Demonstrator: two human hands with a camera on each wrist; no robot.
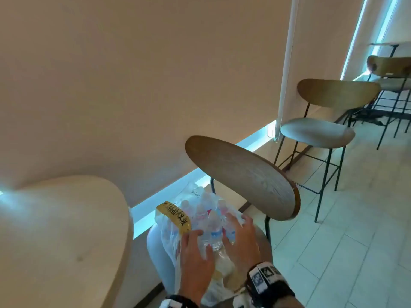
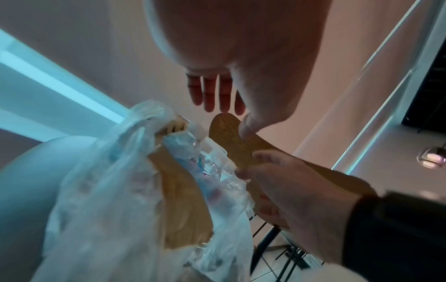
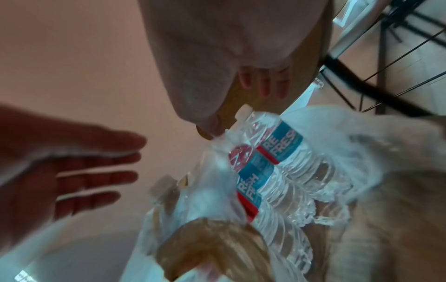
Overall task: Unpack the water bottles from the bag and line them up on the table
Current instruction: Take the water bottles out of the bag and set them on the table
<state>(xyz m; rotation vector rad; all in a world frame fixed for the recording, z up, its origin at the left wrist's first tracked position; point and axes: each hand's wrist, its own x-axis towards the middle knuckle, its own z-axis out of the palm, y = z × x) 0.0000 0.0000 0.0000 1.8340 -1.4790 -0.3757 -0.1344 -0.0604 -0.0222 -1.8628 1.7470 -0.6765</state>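
A thin white plastic bag (image 1: 169, 238) stands on a chair seat beside the round cream table (image 1: 66, 230). It holds several clear water bottles (image 1: 214, 232) with blue and red labels, still in torn shrink wrap (image 3: 277, 152). My left hand (image 1: 200, 241) is at the pack's left side with straight fingers (image 2: 212, 91) that hold nothing. My right hand (image 1: 235, 227) lies on the plastic at the pack's right side. Its fingers (image 3: 265, 84) are straight and its thumb is beside a bottle cap (image 3: 243, 110).
A yellow tag (image 1: 175, 216) with black writing hangs on the bag's left. The chair's wooden backrest (image 1: 242, 178) stands just behind the bag. Two more stools (image 1: 318, 132) line the wall to the right on a tiled floor (image 1: 333, 241).
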